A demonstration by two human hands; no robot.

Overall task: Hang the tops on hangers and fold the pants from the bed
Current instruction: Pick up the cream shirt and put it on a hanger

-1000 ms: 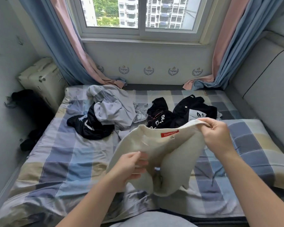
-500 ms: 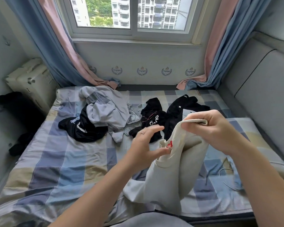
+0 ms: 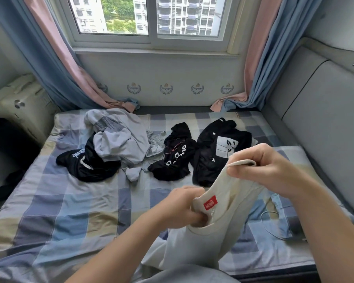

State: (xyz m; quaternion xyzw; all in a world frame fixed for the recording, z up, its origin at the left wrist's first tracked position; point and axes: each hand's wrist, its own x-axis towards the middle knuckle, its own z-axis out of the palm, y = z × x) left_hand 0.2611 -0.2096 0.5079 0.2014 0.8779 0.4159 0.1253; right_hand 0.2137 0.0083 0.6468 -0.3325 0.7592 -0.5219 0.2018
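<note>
While a cream top [image 3: 213,231] is held up over the near edge of the bed [image 3: 59,211], its neckline is being opened out, a step judged to be the readying of a top for a hanger; the left grip [image 3: 184,207] is curled round the collar just beside the red label [image 3: 210,202], and the right grip [image 3: 270,170] is pinched on the raised far rim of the neck opening, with the body of the garment hanging down between the forearms. No hanger is seen, so one would have to be fetched and fed through the neck next, with one grip freed for it. A thin white loop [image 3: 271,223] lying on the bed under the right forearm cannot be identified. Open cover is offered at the near left; beyond the held top a grey garment [image 3: 121,139] and black garments [image 3: 178,156] are heaped across the middle, and the bed is hemmed in by a padded wall [image 3: 325,129] on the right and a pale suitcase [image 3: 23,103] on the left
</note>
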